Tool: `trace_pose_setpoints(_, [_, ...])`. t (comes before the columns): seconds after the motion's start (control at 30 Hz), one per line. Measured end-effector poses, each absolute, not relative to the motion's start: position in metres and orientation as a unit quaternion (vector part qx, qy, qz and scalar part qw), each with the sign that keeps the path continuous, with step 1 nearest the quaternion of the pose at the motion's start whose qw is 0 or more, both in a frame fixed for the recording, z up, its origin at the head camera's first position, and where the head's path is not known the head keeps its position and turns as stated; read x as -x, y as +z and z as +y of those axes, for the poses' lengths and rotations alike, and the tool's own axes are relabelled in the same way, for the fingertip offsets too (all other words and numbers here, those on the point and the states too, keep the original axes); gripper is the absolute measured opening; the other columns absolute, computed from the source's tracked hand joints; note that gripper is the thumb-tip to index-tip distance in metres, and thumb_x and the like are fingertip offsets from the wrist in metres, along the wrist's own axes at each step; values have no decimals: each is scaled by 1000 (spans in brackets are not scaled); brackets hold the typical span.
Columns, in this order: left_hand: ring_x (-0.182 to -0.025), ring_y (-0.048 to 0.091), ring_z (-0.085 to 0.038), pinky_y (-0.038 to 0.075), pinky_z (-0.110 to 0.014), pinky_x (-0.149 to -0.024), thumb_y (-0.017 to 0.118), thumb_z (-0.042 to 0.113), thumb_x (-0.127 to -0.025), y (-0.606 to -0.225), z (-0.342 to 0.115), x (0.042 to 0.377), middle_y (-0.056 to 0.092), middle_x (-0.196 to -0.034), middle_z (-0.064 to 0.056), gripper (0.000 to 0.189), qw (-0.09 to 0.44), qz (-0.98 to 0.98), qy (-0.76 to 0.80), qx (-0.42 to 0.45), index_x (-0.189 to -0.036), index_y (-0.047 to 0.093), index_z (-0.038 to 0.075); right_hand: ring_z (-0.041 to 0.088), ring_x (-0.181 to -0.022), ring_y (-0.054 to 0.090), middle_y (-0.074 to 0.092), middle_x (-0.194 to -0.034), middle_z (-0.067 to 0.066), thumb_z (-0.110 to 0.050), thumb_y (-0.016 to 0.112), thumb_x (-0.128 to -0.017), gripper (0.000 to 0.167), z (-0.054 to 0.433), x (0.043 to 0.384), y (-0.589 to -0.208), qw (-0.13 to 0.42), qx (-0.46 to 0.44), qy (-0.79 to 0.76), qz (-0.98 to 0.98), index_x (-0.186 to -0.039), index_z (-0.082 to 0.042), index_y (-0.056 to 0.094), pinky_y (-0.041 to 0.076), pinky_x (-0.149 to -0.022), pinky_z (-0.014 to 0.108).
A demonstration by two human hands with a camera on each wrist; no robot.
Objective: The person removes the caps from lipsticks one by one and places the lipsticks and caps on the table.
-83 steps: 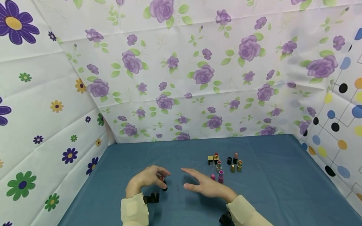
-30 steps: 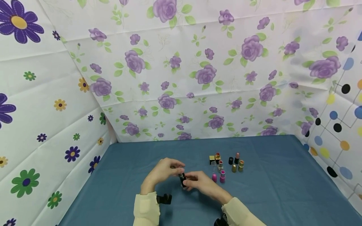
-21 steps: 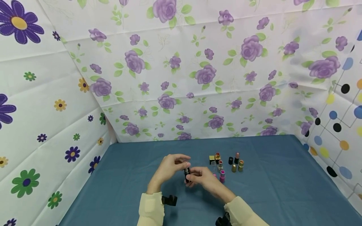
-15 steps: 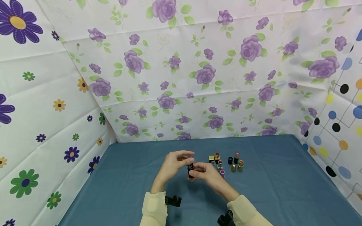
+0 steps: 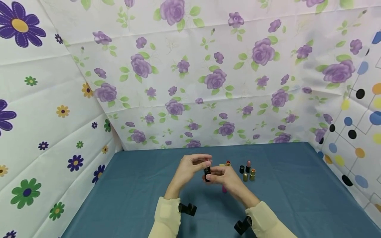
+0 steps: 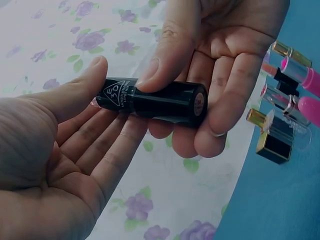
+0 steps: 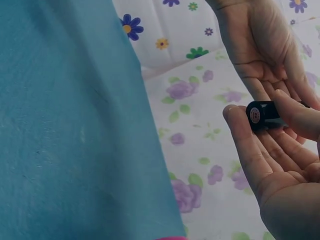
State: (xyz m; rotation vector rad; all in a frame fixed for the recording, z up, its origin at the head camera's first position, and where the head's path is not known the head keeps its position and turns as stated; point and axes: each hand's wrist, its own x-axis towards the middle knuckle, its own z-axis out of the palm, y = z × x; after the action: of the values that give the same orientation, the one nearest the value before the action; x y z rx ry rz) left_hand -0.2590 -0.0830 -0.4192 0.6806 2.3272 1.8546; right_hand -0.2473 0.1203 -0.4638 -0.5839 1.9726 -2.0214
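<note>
A black lipstick tube (image 5: 207,176) is held upright between both hands, above the blue cloth. My left hand (image 5: 188,169) pinches its upper end between thumb and fingers. Around the lower part, my right hand (image 5: 228,180) grips with thumb and curled fingers. In the left wrist view, white lettering in a triangle marks the lipstick (image 6: 170,104), and a small pinkish bit shows at the end by the left thumb. The rest of that end is hidden. In the right wrist view, a round label sits on the bottom of the lipstick (image 7: 256,115).
Right of the hands stand a nude lipstick (image 5: 248,165), a black cap (image 5: 241,169), a gold cap (image 5: 245,177) and a gold lipstick tube (image 5: 252,174). A red lipstick (image 5: 228,163) and a pink cap (image 5: 224,189) are partly behind the right hand. Floral cloth walls enclose the blue-covered table (image 5: 134,185).
Earlier only the left hand held the lipstick, low near the table, while the right hand was empty. The right hand then took its lower part, and both moved right and farther forward with it.
</note>
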Motion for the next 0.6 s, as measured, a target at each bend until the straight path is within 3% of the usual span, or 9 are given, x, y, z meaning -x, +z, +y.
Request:
trace_pose_setpoints(0.23, [-114,69,-18,51,-50,-105,75,34,-98,-415,-78,262,74,-124,-1,34,48,758,612,-222,-129,75,20,29,-103,75,75,-114,21,-19,72,-101,34,127,247,-458,116,208,-685,689,-127,4,71,60,-92,39])
trace_pose_setpoints(0.6, [-111,71,-19,54,-46,-102,76,33,-97,-418,-74,266,75,-122,-4,31,45,754,619,-215,-125,78,18,26,-103,75,75,-114,20,-19,71,-102,36,132,248,-460,129,201,-690,683,-130,4,69,59,-94,39])
